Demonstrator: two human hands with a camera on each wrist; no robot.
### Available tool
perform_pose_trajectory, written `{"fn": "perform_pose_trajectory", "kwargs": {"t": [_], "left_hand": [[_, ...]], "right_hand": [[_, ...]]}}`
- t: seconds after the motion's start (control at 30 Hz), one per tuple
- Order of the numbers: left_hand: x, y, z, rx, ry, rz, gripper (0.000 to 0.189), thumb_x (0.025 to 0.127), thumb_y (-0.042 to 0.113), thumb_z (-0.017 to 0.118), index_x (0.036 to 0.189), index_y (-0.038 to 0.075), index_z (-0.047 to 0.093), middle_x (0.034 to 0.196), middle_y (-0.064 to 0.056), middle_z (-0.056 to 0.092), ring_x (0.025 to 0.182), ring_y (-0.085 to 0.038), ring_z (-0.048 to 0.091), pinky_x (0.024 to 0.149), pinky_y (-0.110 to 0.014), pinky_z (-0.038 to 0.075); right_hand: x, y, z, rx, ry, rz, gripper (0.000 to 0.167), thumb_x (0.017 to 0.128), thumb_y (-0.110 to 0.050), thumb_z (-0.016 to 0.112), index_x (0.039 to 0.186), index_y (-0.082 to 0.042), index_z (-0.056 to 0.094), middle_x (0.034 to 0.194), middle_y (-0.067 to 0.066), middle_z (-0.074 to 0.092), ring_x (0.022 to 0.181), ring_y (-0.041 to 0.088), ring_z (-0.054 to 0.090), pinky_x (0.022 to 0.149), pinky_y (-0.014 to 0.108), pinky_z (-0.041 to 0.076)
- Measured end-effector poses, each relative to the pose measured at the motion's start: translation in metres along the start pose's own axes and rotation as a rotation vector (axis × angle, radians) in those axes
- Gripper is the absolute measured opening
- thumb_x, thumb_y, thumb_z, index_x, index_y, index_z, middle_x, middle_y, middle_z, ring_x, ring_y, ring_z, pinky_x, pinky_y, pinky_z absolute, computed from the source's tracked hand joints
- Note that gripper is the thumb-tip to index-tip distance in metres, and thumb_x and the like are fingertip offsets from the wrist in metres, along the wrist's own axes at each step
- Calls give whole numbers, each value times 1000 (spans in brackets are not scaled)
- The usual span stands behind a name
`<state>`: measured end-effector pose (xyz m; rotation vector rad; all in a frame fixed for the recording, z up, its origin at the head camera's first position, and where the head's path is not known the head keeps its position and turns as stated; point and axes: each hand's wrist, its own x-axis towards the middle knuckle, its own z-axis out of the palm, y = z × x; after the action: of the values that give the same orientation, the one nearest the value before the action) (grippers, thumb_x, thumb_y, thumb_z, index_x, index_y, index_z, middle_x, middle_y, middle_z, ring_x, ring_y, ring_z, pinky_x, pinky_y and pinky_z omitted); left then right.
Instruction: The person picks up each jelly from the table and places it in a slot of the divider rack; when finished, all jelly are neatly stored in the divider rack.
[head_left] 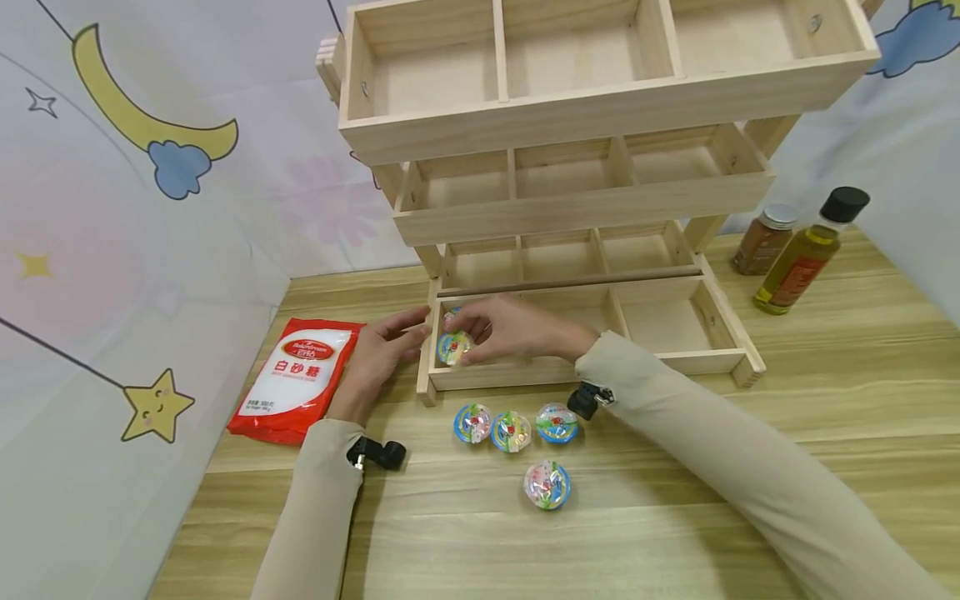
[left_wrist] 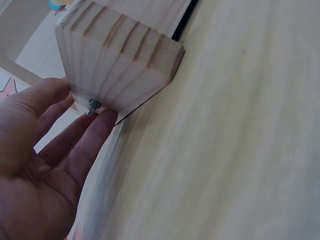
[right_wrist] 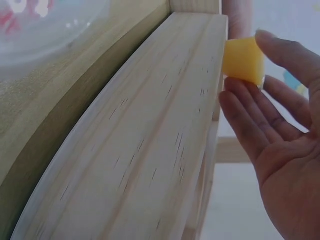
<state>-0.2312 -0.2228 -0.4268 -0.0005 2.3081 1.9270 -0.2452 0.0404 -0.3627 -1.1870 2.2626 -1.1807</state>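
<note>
My right hand [head_left: 517, 327] pinches a small jelly cup [head_left: 454, 348] with a printed lid, over the left compartment of the bottom tray of a wooden rack [head_left: 517, 377]. From the side, the right wrist view shows this cup as yellow [right_wrist: 242, 61], held between thumb and fingers. Part of another jelly cup [head_left: 451, 316] shows behind it in the compartment. My left hand [head_left: 378, 354] touches the rack's left end with its fingertips, close to a metal bolt [left_wrist: 93, 106] in the wood. In front of the rack, several jelly cups [head_left: 512, 432] lie on the table.
A red and white sugar bag [head_left: 296, 375] lies left of my left hand. Upper rack tiers [head_left: 585, 196] with dividers overhang the bottom tray. To the right stand an oil bottle [head_left: 802, 262] with a black cap and a brown jar [head_left: 763, 242]. Printed cloth [head_left: 315, 150] hangs behind.
</note>
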Motion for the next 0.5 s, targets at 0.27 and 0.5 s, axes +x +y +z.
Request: {"fn": "perform_pose_trajectory", "kwargs": {"t": [0.27, 0.5], "left_hand": [[-1, 2, 0, -30, -9, 1, 46, 102, 21, 76, 145, 9, 67, 144, -9, 64, 124, -23, 65, 96, -30, 60], [-1, 2, 0, -22, -13, 3, 47, 102, 21, 76, 146, 8, 66, 146, -12, 63, 124, -23, 64, 97, -29, 59]], "right_hand": [[6, 3, 4, -17, -18, 0, 39, 93, -9, 85, 128, 2, 71, 116, 7, 74, 100, 17, 69, 91, 25, 59], [9, 7, 7, -49, -28, -23, 38, 92, -9, 85, 126, 1, 72, 112, 6, 74, 98, 18, 69, 90, 25, 59]]}}
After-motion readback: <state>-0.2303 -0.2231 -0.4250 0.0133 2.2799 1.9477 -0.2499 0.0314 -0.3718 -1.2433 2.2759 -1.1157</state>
